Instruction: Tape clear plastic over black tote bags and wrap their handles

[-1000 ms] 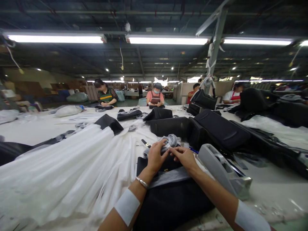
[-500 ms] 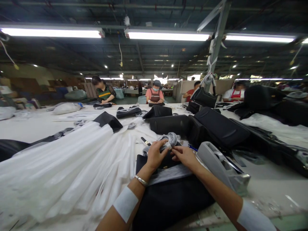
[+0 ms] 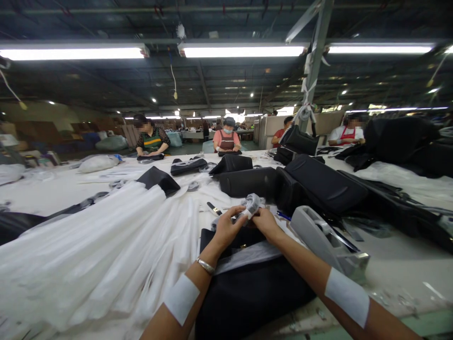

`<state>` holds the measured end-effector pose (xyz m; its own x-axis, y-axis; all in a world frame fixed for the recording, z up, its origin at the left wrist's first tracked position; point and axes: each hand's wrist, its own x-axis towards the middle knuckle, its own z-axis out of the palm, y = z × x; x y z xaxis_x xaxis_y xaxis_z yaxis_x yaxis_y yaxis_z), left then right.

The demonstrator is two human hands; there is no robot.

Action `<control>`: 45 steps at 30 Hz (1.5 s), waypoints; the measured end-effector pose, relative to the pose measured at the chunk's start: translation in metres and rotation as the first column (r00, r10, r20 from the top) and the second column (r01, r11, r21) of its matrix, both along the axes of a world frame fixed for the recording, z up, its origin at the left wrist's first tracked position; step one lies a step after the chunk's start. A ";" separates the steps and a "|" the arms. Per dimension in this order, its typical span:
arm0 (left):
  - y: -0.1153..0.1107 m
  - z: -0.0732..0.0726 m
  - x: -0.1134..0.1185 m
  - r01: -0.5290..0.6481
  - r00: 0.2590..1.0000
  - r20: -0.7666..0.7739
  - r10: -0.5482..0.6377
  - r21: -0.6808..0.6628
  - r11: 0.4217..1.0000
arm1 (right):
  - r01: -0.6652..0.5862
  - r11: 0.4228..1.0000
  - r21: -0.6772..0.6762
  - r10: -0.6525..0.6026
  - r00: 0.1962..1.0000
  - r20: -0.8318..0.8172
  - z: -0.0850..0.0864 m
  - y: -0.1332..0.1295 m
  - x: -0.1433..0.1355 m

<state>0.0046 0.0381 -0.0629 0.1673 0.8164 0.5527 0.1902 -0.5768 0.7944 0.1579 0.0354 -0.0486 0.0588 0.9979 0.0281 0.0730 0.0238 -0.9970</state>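
Note:
My left hand (image 3: pixel 227 227) is closed around a coiled strap bundle (image 3: pixel 252 202) wrapped in clear, greyish plastic film. At the bundle's right side, my right hand (image 3: pixel 268 223) is closed too, its fingertips pinching the wrapping and partly hidden. Below both hands lies a black bag (image 3: pixel 256 295), with a strip of translucent film (image 3: pixel 247 256) across it and a small gold fitting near its top. A black strap end with a gold buckle (image 3: pixel 214 208) sticks out just left of the bundle. Right of my right hand stands a grey tape dispenser (image 3: pixel 311 231).
White foam sheets (image 3: pixel 106 250) are piled on the left of the table. Several black bags (image 3: pixel 247 182) lie beyond my hands and to the right. A blue pen (image 3: pixel 283 216) rests by the dispenser. Co-workers (image 3: pixel 226 139) sit across the table.
My right hand has moved slightly up and left, closer against the bundle, and its forearm has swung inward. My left hand stays nearly where it was.

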 end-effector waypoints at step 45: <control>-0.113 -0.027 -0.200 -0.714 0.508 -0.732 0.453 -0.065 0.697 | -0.697 0.660 0.281 0.457 0.669 0.586 -0.050 0.056 -0.129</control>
